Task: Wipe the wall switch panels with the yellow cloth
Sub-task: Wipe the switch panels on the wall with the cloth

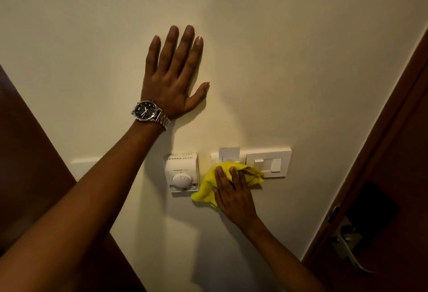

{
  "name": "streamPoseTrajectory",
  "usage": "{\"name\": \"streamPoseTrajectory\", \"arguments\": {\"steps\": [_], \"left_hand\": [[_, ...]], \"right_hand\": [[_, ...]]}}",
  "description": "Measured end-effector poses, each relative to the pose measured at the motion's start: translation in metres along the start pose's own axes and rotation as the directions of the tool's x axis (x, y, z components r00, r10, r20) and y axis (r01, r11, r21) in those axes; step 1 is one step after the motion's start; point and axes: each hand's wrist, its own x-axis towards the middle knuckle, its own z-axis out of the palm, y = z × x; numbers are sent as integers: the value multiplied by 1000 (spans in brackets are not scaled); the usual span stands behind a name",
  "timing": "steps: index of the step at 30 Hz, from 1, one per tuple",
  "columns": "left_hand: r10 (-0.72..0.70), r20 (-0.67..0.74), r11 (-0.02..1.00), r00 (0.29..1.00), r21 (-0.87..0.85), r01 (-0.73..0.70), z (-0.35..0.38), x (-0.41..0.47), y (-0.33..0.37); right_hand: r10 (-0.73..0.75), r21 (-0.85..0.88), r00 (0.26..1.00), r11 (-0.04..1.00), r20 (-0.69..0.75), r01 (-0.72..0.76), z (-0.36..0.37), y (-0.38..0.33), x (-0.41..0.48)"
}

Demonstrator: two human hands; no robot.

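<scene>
Left hand (pixel 173 76) flat and fully open against the wall (pixel 289 60), fingers spread, holding nothing, a wristwatch (pixel 147 111) at the wrist. Right hand (pixel 234 193) pressing the yellow cloth (pixel 208 186) with extended fingers onto the switch panel (pixel 268 162), just beside the thermostat (pixel 181 171), cloth covering the panel's left part

Cream wall (pixel 301 60), thermostat (pixel 181 171) mounted beside switch panel (pixel 268 163), yellow cloth (pixel 208 187) pressed between them
</scene>
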Motion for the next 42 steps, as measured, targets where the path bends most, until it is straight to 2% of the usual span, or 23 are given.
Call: {"name": "streamPoseTrajectory", "arguments": {"steps": [2, 5, 7, 13, 18, 20, 21, 23, 24, 28, 33, 37, 39, 42], "left_hand": [[-7, 8, 1000, 1000, 11, 7, 1, 3, 0], [-5, 15, 1000, 1000, 15, 5, -1, -1, 1], [-1, 18, 1000, 1000, 12, 0, -3, 0, 0], [-2, 0, 1000, 1000, 15, 2, 4, -1, 0], [-14, 16, 1000, 1000, 1, 14, 2, 1, 1], [-15, -1, 1000, 1000, 7, 15, 3, 0, 1], [-10, -3, 1000, 1000, 16, 10, 4, -1, 0], [-4, -2, 1000, 1000, 28, 4, 6, 0, 0], [-9, -2, 1000, 1000, 22, 9, 5, 2, 0], [-6, 5, 1000, 1000, 10, 6, 2, 3, 1], [-7, -7, 1000, 1000, 12, 7, 4, 0, 1], [-7, 11, 1000, 1000, 6, 7, 4, 0, -1], [-12, 7, 1000, 1000, -4, 12, 1, -1, 0], [-6, -4, 1000, 1000, 1, 6, 2, -1, 1]], "right_hand": [[-34, -21, 999, 999, -13, 34, -1, 0, 12], [-71, 11, 996, 997, 59, 71, -1, 0, -22], [-46, 16, 993, 999, 110, 45, -3, 6, -38], [17, 31, 996, 999, 83, -19, 5, 4, -13], [66, -36, 994, 997, 92, -62, 5, 5, -38], [134, -17, 991, 991, 30, -134, 5, -1, -29], [217, 30, 976, 976, 0, -217, 4, -7, -17], [435, 138, 900, 894, -29, -427, 5, -19, 6], [487, 156, 873, 864, -18, -478, 5, -22, 11], [413, 41, 910, 910, 19, -414, 7, -28, -17], [614, 170, 789, 780, -14, -603, -8, -30, 29], [731, -5, 681, 681, -37, -732, -13, -44, 19], [793, 0, 608, 609, -33, -793, -15, -51, 13], [837, 18, 542, 545, -72, -838, -21, -52, 19]]}}
